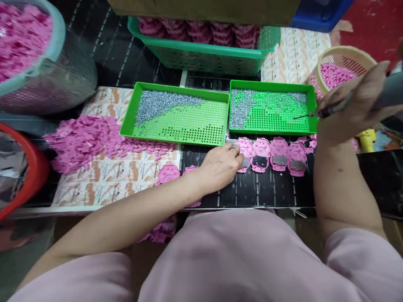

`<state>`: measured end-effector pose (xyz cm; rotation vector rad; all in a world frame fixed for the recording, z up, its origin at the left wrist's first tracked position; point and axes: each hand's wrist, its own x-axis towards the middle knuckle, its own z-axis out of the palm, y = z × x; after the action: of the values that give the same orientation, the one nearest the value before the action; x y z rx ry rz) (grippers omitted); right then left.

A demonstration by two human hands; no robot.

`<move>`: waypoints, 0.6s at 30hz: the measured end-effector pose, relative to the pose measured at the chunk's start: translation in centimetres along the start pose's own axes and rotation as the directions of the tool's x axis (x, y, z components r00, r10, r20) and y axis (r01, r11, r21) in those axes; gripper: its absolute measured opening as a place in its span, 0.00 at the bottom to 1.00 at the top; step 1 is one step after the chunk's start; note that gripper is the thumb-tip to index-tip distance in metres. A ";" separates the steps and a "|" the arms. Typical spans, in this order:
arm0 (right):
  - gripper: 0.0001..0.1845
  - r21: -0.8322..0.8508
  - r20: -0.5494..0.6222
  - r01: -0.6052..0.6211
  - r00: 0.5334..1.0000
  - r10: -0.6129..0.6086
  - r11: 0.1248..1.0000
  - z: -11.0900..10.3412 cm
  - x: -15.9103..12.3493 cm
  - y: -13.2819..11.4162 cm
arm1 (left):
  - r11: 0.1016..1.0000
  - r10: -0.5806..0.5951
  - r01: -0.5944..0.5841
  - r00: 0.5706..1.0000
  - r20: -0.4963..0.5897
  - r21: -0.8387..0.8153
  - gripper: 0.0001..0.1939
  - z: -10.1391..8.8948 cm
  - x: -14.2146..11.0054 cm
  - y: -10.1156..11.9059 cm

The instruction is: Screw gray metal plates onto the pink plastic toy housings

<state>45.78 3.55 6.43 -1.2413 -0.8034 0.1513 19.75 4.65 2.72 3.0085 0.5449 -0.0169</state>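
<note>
My right hand [352, 100] is closed around a grey electric screwdriver [390, 90]. Its thin bit points left over the right green tray [270, 130], which holds small silver screws [241, 109]. My left hand [222, 165], a ring on one finger, has its fingers curled at a pink plastic casing [244, 147], the leftmost of a short row; the fingertips are partly hidden. Beside it lie more pink casings [278, 147] with grey or dark rectangular plates. Another pink casing [168, 173] and one partly under my left forearm lie to the left.
A second green tray [189, 119] of screws stands left of the first. Loose pink parts [85, 140] are heaped at the left, near a pale basket [59, 46] and a red tub [34, 167]. Behind are a green crate [204, 52] and a beige basket [349, 54].
</note>
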 end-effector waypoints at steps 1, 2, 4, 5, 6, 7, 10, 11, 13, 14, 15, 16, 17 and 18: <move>0.14 -0.014 -0.063 0.076 0.995 -0.077 0.997 1.0 0.1 0.6 | 1.000 -0.006 0.006 1.000 -0.003 0.003 0.10 0.0 0.2 0.1; 0.15 -0.035 -0.120 0.145 0.982 -0.148 0.989 1.9 0.0 1.1 | 1.000 -0.009 0.009 1.000 -0.002 0.004 0.10 -0.1 0.2 0.1; 0.17 -0.088 -0.151 0.218 0.961 -0.230 0.972 3.3 0.0 1.9 | 1.000 -0.006 0.006 1.000 0.001 -0.004 0.09 -0.1 0.3 0.0; 0.18 -0.108 -0.133 0.223 0.963 -0.236 0.969 3.6 -0.1 2.3 | 1.000 -0.003 0.003 1.000 -0.001 -0.010 0.09 -0.2 0.3 0.0; 0.20 -0.122 -0.114 0.220 0.965 -0.234 0.968 3.8 -0.1 2.6 | 1.000 0.000 0.000 1.000 -0.002 -0.015 0.09 -0.2 0.3 -0.1; 0.22 -0.133 -0.106 0.220 0.966 -0.234 0.966 3.8 0.0 2.8 | 1.000 0.002 -0.002 1.000 -0.001 -0.019 0.09 -0.2 0.3 -0.1; 0.27 -0.150 -0.127 0.221 0.962 -0.240 0.964 3.4 0.1 3.0 | 1.000 0.007 -0.006 1.000 0.013 -0.028 0.08 -0.2 0.3 -0.3; 0.29 -0.151 -0.132 0.221 0.961 -0.241 0.964 3.3 0.1 3.0 | 1.000 0.008 -0.007 1.000 0.018 -0.030 0.08 -0.2 0.3 -0.3; 0.28 -0.153 -0.108 0.236 0.961 -0.254 0.960 3.1 0.1 3.0 | 0.999 0.013 -0.012 1.000 0.020 -0.037 0.08 -0.3 0.3 -0.4; 0.27 -0.154 -0.071 0.243 0.964 -0.256 0.958 3.1 0.1 3.0 | 0.999 0.015 -0.014 1.000 0.020 -0.040 0.08 -0.3 0.3 -0.4; 0.24 -0.154 -0.040 0.254 0.964 -0.263 0.955 3.2 0.0 3.0 | 0.999 0.016 -0.015 1.000 0.022 -0.044 0.08 -0.4 0.3 -0.4; 0.21 -0.146 -0.022 0.267 0.962 -0.273 0.953 3.3 -0.1 3.1 | 0.999 0.017 -0.016 0.999 0.027 -0.048 0.09 -0.4 0.3 -0.4; 0.18 -0.124 -0.023 0.276 0.960 -0.281 0.953 3.5 -0.2 3.2 | 0.999 0.018 -0.016 0.999 0.033 -0.051 0.09 -0.5 0.3 -0.4; 0.15 -0.089 -0.043 0.282 0.957 -0.286 0.955 3.6 -0.3 3.3 | 0.999 0.017 -0.014 0.999 0.041 -0.052 0.09 -0.5 0.3 -0.4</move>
<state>44.35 7.39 3.76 -1.1869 -0.9383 -0.1507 19.89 5.17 3.22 2.9549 0.5099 -0.0626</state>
